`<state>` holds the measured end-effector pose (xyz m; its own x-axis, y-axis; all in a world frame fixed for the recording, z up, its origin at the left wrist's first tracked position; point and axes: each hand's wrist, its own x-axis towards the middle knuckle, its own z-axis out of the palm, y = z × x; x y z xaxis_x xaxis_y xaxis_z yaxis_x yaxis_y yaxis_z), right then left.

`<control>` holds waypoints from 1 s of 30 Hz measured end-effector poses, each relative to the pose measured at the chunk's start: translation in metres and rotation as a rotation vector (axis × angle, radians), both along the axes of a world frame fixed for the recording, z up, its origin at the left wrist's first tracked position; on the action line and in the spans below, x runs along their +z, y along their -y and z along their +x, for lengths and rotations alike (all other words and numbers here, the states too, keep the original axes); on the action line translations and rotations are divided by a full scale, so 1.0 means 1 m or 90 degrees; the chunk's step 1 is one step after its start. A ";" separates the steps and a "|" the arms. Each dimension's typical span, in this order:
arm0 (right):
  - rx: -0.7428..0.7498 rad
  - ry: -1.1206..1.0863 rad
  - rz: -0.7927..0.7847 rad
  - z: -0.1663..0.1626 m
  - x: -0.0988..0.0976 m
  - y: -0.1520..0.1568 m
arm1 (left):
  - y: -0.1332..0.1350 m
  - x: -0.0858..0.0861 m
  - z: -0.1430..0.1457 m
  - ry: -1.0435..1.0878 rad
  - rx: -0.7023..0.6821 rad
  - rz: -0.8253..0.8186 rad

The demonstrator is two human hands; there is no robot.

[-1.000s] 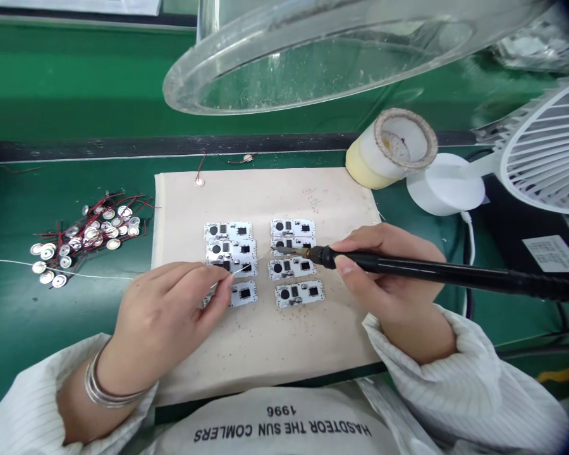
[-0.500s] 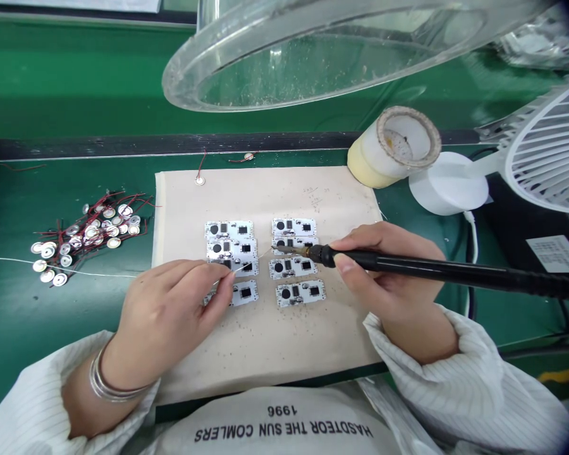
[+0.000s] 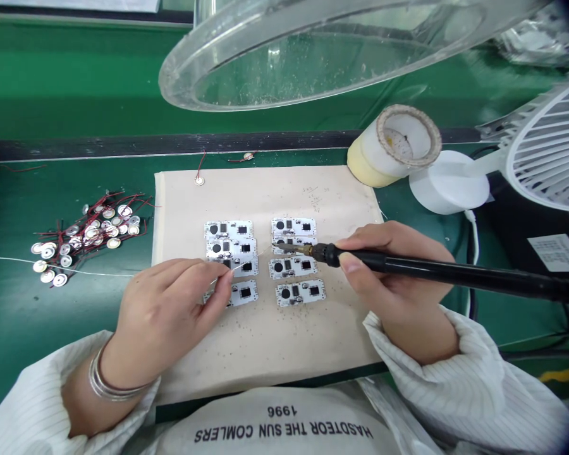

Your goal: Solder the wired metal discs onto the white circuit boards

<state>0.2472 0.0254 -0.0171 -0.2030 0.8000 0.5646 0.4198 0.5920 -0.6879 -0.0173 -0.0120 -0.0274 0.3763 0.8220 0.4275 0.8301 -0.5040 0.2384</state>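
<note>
Between thumb and forefinger, my left hand (image 3: pixel 175 309) pinches a thin solder wire (image 3: pixel 241 268), whose free end points up and right toward the right column of boards. The wire's tail runs off to the left across the table. My right hand (image 3: pixel 398 272) grips a black soldering iron (image 3: pixel 422 265) like a pen. Its tip lies over the left edge of the second white circuit board (image 3: pixel 303 241) in the right column; contact cannot be made out. A left column of similar boards (image 3: pixel 230 229) is partly covered by my left fingers.
Beige paper sheet (image 3: pixel 265 354) lies under the boards. Left of it is a pile of small discs with red wires (image 3: pixel 92 232). A clear magnifier-like rim (image 3: pixel 180 82) hangs overhead. A white-and-yellow cup (image 3: pixel 370 155) and a white fan (image 3: pixel 545 145) stand at the right.
The soldering iron and my right hand have shifted slightly to the right. My left hand stays nearly in place, still pinching the solder wire. The boards have not moved.
</note>
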 end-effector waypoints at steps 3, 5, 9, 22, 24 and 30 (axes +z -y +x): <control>-0.003 0.012 -0.004 -0.002 0.000 0.000 | 0.000 0.000 0.000 -0.003 0.004 -0.008; -0.007 0.018 -0.007 -0.002 0.000 0.000 | 0.000 0.000 0.001 -0.006 0.006 -0.012; -0.010 0.027 -0.015 -0.002 0.000 -0.001 | -0.001 0.001 0.001 -0.010 0.003 -0.010; 0.012 0.066 0.011 -0.003 0.002 0.001 | -0.002 -0.001 0.002 -0.014 0.005 -0.011; 0.018 0.069 0.009 -0.003 0.003 0.002 | -0.002 -0.001 0.003 -0.016 0.004 -0.016; 0.053 0.094 0.051 -0.007 0.006 0.002 | -0.003 -0.005 0.003 -0.009 -0.001 -0.009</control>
